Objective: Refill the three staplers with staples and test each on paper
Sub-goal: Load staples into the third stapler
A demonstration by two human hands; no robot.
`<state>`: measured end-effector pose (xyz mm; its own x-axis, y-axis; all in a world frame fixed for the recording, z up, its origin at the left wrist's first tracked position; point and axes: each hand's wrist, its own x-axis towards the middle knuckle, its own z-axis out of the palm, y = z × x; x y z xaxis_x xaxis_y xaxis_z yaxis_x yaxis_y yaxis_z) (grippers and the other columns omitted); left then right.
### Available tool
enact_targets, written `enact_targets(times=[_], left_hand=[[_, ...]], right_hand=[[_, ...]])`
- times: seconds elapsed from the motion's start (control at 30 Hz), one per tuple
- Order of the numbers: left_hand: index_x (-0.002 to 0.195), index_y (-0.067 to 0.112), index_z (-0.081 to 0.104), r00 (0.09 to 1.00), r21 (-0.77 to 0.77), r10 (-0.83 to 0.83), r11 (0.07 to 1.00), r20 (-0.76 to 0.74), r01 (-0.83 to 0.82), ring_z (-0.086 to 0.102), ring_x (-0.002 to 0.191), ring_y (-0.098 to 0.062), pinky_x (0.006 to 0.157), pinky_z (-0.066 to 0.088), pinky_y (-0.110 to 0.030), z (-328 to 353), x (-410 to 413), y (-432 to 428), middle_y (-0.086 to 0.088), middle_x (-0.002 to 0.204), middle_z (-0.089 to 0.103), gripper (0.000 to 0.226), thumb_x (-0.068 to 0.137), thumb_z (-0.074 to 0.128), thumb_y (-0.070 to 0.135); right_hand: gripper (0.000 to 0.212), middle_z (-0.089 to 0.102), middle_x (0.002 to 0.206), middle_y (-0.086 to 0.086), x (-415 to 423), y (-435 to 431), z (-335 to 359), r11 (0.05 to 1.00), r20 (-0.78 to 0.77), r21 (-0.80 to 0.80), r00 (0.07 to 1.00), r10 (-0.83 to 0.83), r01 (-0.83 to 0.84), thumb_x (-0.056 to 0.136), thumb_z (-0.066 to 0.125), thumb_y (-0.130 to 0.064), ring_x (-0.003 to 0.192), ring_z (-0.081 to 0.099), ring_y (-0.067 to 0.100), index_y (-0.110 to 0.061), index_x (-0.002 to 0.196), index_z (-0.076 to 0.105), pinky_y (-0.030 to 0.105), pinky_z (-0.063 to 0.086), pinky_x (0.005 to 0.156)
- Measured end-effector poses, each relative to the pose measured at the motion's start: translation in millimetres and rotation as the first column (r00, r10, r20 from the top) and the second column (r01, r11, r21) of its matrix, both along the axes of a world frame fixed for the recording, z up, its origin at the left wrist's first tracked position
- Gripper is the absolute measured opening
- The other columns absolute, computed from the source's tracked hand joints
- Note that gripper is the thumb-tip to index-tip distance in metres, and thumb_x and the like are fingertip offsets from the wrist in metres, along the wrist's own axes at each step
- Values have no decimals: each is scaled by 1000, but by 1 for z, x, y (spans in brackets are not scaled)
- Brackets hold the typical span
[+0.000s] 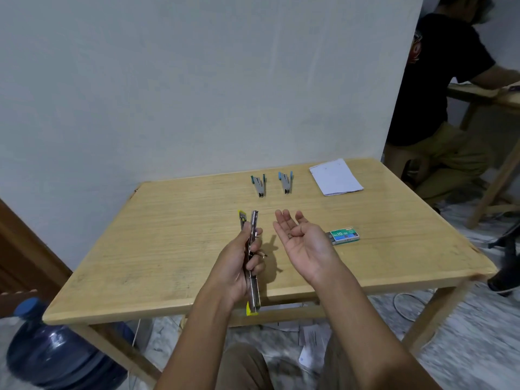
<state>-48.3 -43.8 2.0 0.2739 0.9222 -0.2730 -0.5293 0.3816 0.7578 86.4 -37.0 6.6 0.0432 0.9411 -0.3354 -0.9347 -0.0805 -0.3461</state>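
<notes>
My left hand point(242, 263) grips a yellow stapler point(251, 266) swung fully open, its metal magazine pointing away from me above the wooden table point(168, 249). To its right my right hand point(298, 237) is held palm up, fingers relaxed, with a small dark bit, perhaps staples, lying in the palm. A green staple box point(343, 235) lies on the table just right of that hand. At the far side lie a green stapler point(259, 184) and a blue stapler point(286, 182), both opened, with a stack of white paper point(335, 177) to their right.
The table stands against a grey wall. A blue water jug point(53, 350) sits on the floor at lower left. Loose papers point(312, 344) lie on the floor under the table. Another person point(439, 88) sits at a second table at the right.
</notes>
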Motion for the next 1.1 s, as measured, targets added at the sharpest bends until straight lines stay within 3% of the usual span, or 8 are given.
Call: enact_targets(times=[0.1,0.2,0.3,0.37,0.5,0.63,0.73,1.1], left_hand=[[91,12,54,995,-46,-50,997,88,55,24,30,-4,30,21,-18,-9,0,3,6,53,37,29,101,46,38],[91,12,53,981,-72,-87,992,172,101,25,30,-5,30,22,-19,-17,2,8,6,54,37,28,99,47,38],[91,10,53,968,-81,-97,990,231,119,26,29,-5,30,23,-18,-22,5,13,5,55,37,26,98,49,35],[89,10,53,959,-81,-101,989,266,127,26,30,-5,29,23,-18,-23,6,16,5,55,37,26,97,50,34],[90,11,53,940,-83,-104,987,325,138,27,31,-5,30,23,-18,-24,5,20,5,54,38,27,100,47,35],[89,11,54,939,-77,-109,987,325,141,27,31,-4,30,21,-17,-26,3,21,6,54,39,28,101,46,35],[89,11,54,935,-70,-115,987,335,147,27,31,-4,30,22,-17,-27,2,22,6,55,38,28,100,46,36],[88,11,54,944,-79,-105,988,313,136,26,30,-4,32,20,-18,-27,5,20,6,54,38,28,99,48,37]], right_hand=[[45,62,104,18,7,2,1,999,228,35,974,-12,4,88,20,24,105,65,30,-5,105,50,41,48,100],[35,64,102,13,15,9,3,999,576,37,817,-2,-23,95,29,17,104,67,24,-8,102,53,37,49,101],[38,64,98,7,22,28,-3,997,914,37,405,-3,-74,94,30,13,96,67,20,-15,89,55,34,49,93],[41,62,95,4,26,38,-5,990,991,23,135,-4,-142,91,29,13,94,64,21,-19,84,55,39,50,91],[43,60,98,-1,37,50,-9,958,975,-77,-220,15,-276,93,32,6,97,58,20,-30,83,54,35,49,90],[43,61,104,-1,51,50,-2,954,971,-48,-238,-25,-296,95,33,1,87,57,19,-33,85,57,36,51,77],[37,61,104,-16,74,40,11,979,969,24,-235,-73,-203,96,41,-7,89,65,18,-37,87,60,37,57,79],[16,68,97,-20,116,13,15,889,644,-401,-759,100,-223,89,65,-30,89,62,5,-41,82,72,26,48,68]])
